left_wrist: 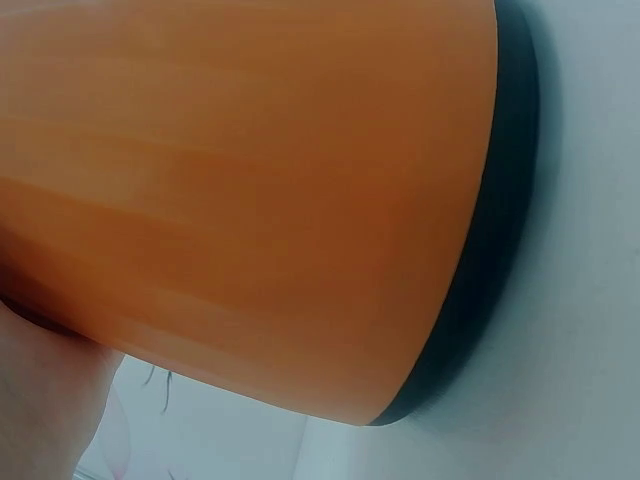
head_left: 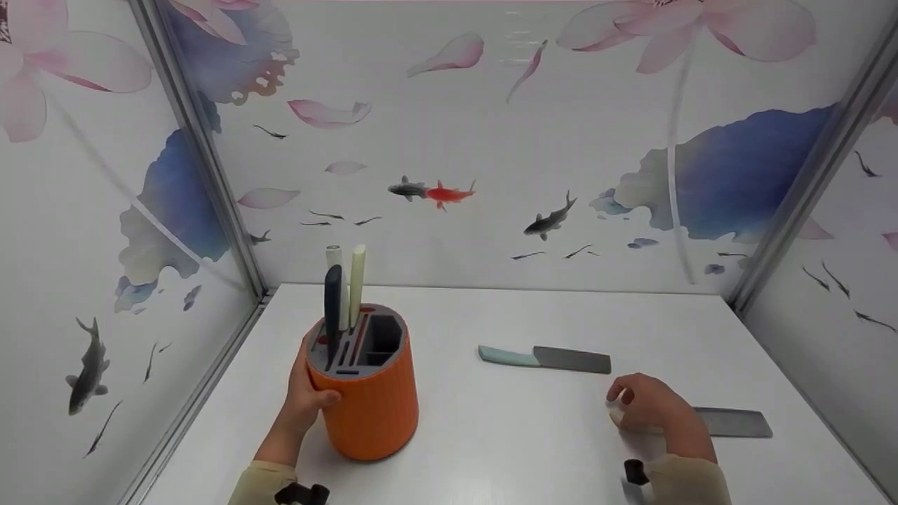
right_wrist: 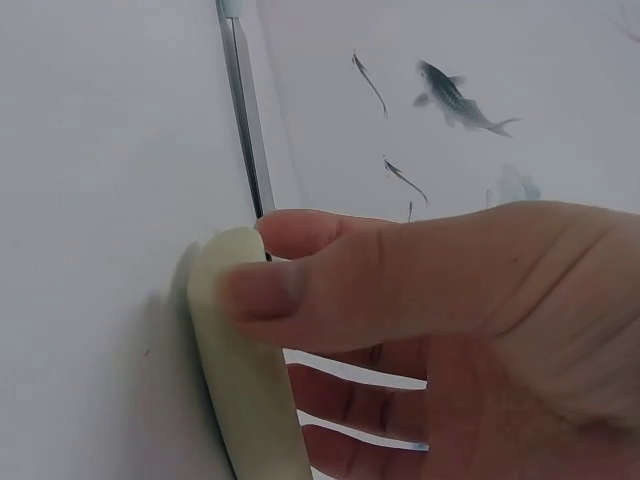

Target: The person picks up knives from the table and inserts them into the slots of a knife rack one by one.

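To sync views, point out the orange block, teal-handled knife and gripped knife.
Orange block [head_left: 372, 412]: head view, front wall.
Teal-handled knife [head_left: 561, 358]: head view, blade.
Gripped knife [right_wrist: 247, 390]: right wrist view, handle.

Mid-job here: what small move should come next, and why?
Probably the right hand should firm its hold on the cream handle and raise it slightly: the thumb lies on that handle, the blade seems to rest on the table, and the left hand grips the orange knife block, whose top shows unfilled slots.
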`<state>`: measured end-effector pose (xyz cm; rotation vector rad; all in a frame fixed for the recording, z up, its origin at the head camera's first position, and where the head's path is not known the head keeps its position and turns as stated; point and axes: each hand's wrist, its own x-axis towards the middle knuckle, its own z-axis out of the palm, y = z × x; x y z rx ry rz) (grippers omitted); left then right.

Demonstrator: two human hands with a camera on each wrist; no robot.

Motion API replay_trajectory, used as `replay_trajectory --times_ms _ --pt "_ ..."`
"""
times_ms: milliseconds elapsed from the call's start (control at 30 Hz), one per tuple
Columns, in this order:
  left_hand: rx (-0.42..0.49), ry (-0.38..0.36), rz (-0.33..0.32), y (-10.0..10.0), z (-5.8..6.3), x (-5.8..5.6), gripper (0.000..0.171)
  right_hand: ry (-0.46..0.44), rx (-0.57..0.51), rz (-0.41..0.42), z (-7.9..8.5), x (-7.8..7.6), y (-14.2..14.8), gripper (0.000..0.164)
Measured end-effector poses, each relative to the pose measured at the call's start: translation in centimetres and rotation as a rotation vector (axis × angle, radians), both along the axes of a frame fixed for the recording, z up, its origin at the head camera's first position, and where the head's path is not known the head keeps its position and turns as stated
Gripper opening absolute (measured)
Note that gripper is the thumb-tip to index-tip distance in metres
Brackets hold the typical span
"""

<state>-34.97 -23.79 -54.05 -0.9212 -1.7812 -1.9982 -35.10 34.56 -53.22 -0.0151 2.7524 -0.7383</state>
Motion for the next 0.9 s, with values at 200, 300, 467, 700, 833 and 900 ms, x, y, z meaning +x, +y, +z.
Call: replay_trajectory --times_ms 200,300,467,700,833,900 --pt "-0.001 -0.016 0.004 0.02 -0.03 0.0 0.11 -0.001 -0.015 0.003 -0.4 0.05 0.41 0.034" --pt "-0.003 -0.03 0.01 0.02 -0.02 0.01 0.11 0.013 -0.016 0.026 -0.51 0.24 0.71 0.033" --pt "-0.007 -0.037 0.013 0.01 -0.01 0.13 0.109 0.029 -0.01 0.047 -0.42 0.55 0.88 0.025" --pt "-0.013 -0.019 0.005 0.07 -0.01 0.12 0.107 0.024 0.0 0.039 -0.32 0.61 0.61 0.02" --pt "-0.018 -0.031 0.023 0.11 0.0 0.16 0.107 0.027 0.0 0.037 -0.51 0.47 0.62 0.02" --pt "-0.019 -0.036 0.028 0.14 0.01 0.17 0.107 0.033 -0.003 0.043 -0.51 0.46 0.56 0.018"
